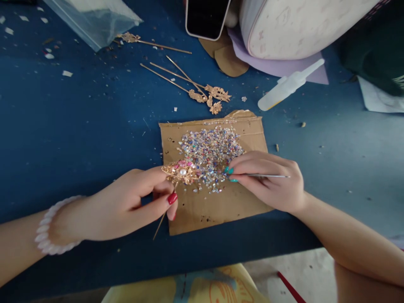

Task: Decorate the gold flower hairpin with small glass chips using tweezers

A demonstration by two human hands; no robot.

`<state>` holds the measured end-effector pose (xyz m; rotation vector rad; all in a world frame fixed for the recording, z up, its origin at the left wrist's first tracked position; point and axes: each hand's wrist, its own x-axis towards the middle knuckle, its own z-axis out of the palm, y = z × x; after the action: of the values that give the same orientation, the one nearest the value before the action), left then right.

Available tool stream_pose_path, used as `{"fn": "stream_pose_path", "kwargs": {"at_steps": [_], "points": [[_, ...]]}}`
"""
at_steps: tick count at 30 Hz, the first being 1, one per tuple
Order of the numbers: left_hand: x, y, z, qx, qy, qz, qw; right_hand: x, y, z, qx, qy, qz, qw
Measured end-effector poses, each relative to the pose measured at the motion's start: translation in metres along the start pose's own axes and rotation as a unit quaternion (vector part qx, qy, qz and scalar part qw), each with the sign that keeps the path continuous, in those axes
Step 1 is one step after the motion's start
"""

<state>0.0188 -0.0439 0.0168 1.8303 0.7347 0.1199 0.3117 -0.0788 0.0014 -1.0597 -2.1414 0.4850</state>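
Note:
My left hand (139, 202) pinches a gold hairpin (182, 171) whose ornate head carries a white pearl and pink stones; its thin stem points down below the fingers. Between the thumb and fingers of my right hand (268, 179) is a slim metal tweezer-like tool (263, 175), its tip hidden by the fingers at the stones. Small multicoloured stone chips (211, 147) lie heaped on a piece of brown cardboard (217, 214). The hairpin's head is held over the lower left edge of that heap.
Several gold hairpins (202, 93) lie behind the cardboard. A white glue bottle (285, 89) rests at the back right, near a phone (206, 19) and a pale bag (284, 29). A clear plastic bag (97, 21) lies at the back left; paper scraps dot the blue table (78, 139).

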Motion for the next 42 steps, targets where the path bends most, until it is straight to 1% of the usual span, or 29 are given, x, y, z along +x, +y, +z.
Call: {"fn": "stream_pose_path", "kwargs": {"at_steps": [4,8,13,16,18,27,33,38,42], "points": [[0.000,0.000,0.000,0.004,-0.002,-0.003,1.000,0.000,0.000,-0.002,0.005,-0.001,-0.003,1.000],[0.001,-0.003,-0.002,0.004,-0.004,0.008,1.000,0.000,-0.007,-0.005,0.037,-0.033,-0.017,0.999],[0.002,-0.006,-0.006,0.005,-0.037,0.032,0.999,-0.001,-0.017,-0.002,0.071,-0.085,-0.080,0.991],[0.002,-0.004,-0.004,0.008,-0.015,0.024,1.000,-0.002,-0.019,0.000,0.068,-0.106,-0.106,0.986],[0.002,-0.002,-0.003,0.007,-0.005,0.018,1.000,-0.002,-0.020,0.001,0.063,-0.108,-0.110,0.986],[0.001,-0.001,-0.001,-0.002,-0.004,0.007,1.000,-0.002,-0.021,0.000,0.061,-0.111,-0.094,0.988],[0.000,0.000,0.000,0.008,0.009,0.014,1.000,-0.002,-0.020,-0.001,0.059,-0.111,-0.097,0.987],[0.000,-0.004,0.001,0.006,-0.001,0.003,1.000,-0.002,-0.020,-0.001,0.061,-0.109,-0.098,0.987],[0.001,-0.007,0.000,0.008,-0.026,0.019,0.999,-0.002,-0.021,-0.001,0.058,-0.108,-0.095,0.988]]}}
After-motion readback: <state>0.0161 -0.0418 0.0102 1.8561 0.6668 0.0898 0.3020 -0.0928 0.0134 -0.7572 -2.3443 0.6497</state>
